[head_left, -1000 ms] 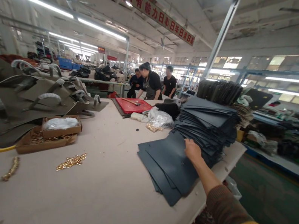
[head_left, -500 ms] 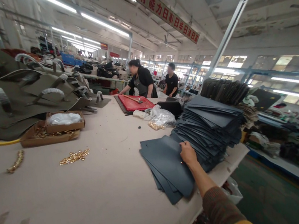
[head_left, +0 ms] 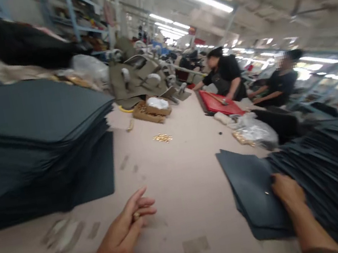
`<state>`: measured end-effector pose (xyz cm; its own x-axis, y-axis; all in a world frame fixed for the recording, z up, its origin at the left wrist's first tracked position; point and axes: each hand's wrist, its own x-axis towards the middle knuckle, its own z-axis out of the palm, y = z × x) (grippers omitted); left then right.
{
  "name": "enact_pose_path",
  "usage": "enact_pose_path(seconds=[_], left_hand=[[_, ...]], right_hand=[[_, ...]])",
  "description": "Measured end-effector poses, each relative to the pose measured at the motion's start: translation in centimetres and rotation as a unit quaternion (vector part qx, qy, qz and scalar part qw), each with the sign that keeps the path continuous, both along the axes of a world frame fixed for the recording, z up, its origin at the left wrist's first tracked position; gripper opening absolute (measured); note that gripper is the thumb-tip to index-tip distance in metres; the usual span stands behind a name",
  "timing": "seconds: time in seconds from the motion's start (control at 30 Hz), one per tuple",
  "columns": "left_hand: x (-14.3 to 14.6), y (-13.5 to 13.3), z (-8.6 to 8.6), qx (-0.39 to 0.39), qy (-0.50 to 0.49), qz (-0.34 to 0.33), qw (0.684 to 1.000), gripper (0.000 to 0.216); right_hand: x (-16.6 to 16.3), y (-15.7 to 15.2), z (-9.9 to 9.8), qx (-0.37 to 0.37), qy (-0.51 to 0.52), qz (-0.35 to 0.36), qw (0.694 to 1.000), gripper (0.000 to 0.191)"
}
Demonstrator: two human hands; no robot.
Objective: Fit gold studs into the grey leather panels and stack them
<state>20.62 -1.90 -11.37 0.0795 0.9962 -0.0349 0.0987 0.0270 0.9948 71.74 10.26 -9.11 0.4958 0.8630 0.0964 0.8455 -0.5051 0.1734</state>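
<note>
A: Start at the left end of the counter point(head_left: 194, 182). What's there?

B: A tall stack of dark sheets point(head_left: 33, 110), reaching close to the near edge. Laid flat, their straight edges roughly together, probably so they don't slide.

A: And the left hand point(head_left: 125, 226)?

B: Open and holding nothing, fingers loosely apart, above or on the counter by the near edge; I can't tell whether it touches. Being unloaded, it looks free to steady or pick up something.

A: Further along?

B: A cardboard box point(head_left: 145, 113) sits toward the far left corner, its low sides presumably keeping small loose parts together. Nearer the middle is a little heap of gold pieces point(head_left: 162, 138), perhaps tipped out to be easy to pinch up.

A: Then the right side?

B: A small pile of dark sheets point(head_left: 253, 192) lies by the near edge, slightly fanned, which would make single edges easier to catch. The top one carries a shiny spot.

A: And the right hand point(head_left: 288, 190)?

B: Its fingers curl at the pile's right side; blur hides whether they pinch a sheet, so I can't tell. Just beyond, a big slumped stack point(head_left: 331, 185) fills the right end, likely kept close for short reaches.
</note>
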Motion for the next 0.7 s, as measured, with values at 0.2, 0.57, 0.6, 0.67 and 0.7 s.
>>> enact_pose_path(seconds=[0.2,0.57,0.6,0.67,0.7], left_hand=[[-0.1,0.8,0.5,0.019,-0.096,-0.022,0.995,0.067],[-2.0,0.7,0.7,0.073,0.042,0.002,0.996,0.085],[-2.3,0.6,0.6,0.081,0.055,0.005,0.995,0.087],[-2.9,0.5,0.3,0.094,0.070,0.013,0.993,0.090],[-3.2,0.4,0.1,0.097,0.074,0.017,0.992,0.091]], right_hand=[[-8.0,2.9,0.5,0.074,0.186,0.127,0.972,0.043],[-37.4,-5.5,2.3,0.012,0.494,0.608,0.621,0.028],[-38.3,-5.6,2.1,0.010,0.491,0.617,0.615,0.027],[-39.5,-5.7,1.6,0.011,0.482,0.625,0.614,0.025],[-39.9,-5.6,1.4,0.012,0.476,0.628,0.615,0.023]])
